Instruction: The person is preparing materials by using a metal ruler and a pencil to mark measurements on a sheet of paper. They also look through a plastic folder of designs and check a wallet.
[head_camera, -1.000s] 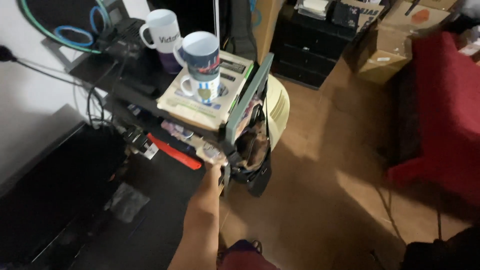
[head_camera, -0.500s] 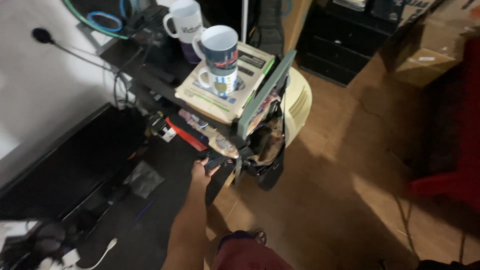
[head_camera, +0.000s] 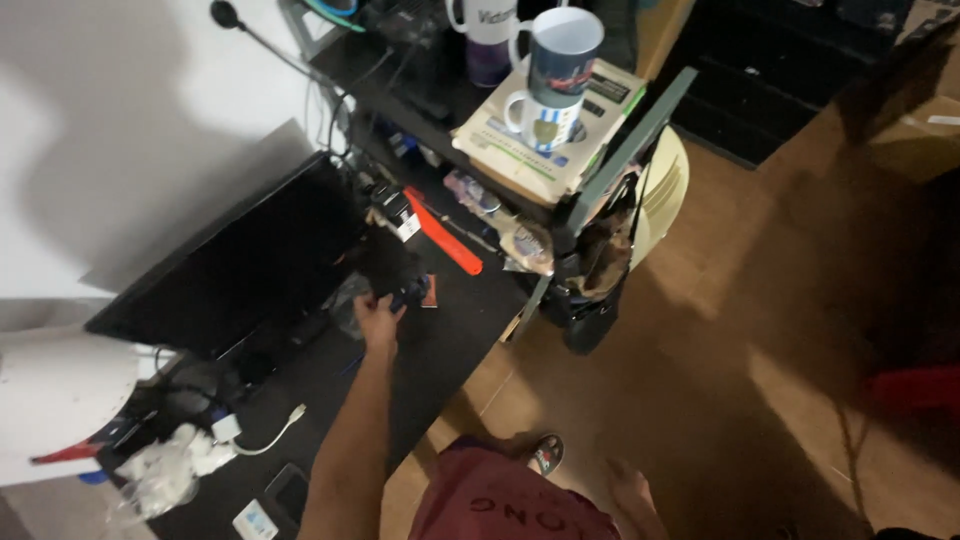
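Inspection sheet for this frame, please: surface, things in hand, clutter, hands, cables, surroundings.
Surface: dark desk, crowded.
Things in hand: small dark object, too dim to identify.
Clutter: two stacked mugs on a box, white mug, red strip, crumpled white wrap.
Hands: left hand on the dark object, grip unclear; right hand low beside the leg, empty.
Cables: white cable at the desk's near end.
Surroundings: black monitor, wooden floor, black bag.

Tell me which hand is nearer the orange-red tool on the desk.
Left. The left hand rests on the black desk just below and left of the orange-red tool, gripping a small dark object. The right hand hangs low over the floor, far from it.
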